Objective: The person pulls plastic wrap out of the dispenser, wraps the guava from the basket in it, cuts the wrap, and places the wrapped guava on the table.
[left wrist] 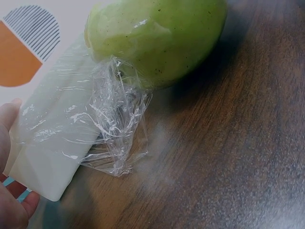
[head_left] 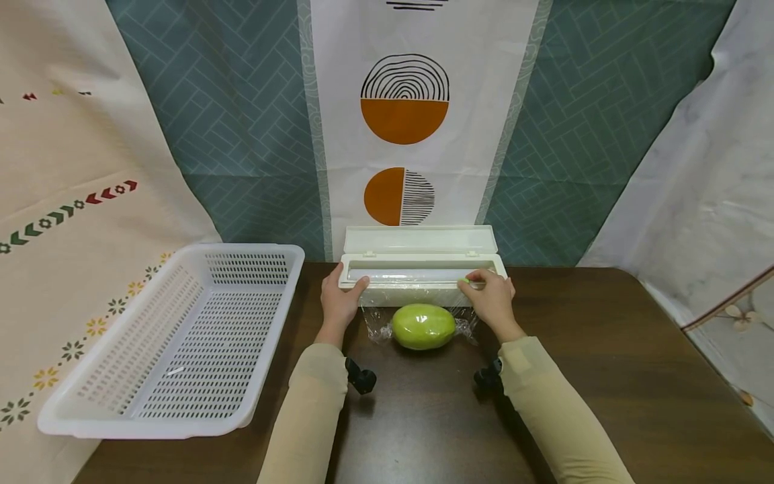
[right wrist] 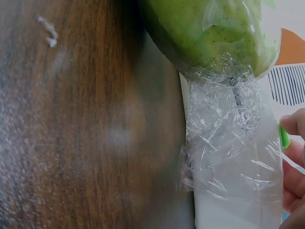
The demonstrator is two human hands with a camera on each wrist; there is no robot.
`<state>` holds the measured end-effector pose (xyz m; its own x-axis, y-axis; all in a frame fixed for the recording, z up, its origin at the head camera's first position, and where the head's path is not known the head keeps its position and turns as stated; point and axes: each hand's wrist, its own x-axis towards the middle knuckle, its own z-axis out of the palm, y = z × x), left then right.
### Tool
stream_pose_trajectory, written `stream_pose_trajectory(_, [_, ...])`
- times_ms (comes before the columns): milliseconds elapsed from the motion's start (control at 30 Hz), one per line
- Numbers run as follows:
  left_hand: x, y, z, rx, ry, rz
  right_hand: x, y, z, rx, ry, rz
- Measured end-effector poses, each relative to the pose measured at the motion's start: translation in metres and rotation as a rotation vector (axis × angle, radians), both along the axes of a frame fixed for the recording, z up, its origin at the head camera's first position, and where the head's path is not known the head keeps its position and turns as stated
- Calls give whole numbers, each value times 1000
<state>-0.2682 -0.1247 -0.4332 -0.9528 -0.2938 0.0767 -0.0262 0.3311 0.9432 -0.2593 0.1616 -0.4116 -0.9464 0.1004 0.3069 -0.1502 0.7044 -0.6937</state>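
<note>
Here, mid-frame above the wrapped fruit [head_left: 423,327], a box [head_left: 423,258] is gripped by left fingers [head_left: 332,275], a green slider [right wrist: 284,137] pinched by right fingers [head_left: 482,275].

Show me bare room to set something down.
The widest bare tabletop lies between the right sleeve and pale cloth; a narrow strip separates white basket and left sleeve. It's crowded where left hand, right hand, cling-film dispenser and wrapped green fruit cluster.

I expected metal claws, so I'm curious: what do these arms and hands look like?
They're a person's: long beige sleeves reach the wrists, and the left hand and right hand are bare, without gloves. A small black device sits at each wrist.
</note>
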Motion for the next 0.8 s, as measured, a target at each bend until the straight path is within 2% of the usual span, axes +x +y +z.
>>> stream_pose_trajectory(167, [0,0,0,-2,0,7,0,1,0,4,8,-1])
stream_pose_trajectory(400, [1,1,-2,5,37,20,-2,2,-1,-11,12,-6])
stream_pose_trajectory(800, [-1,0,0,-5,-13,-1,-1,0,0,-9,28,-21])
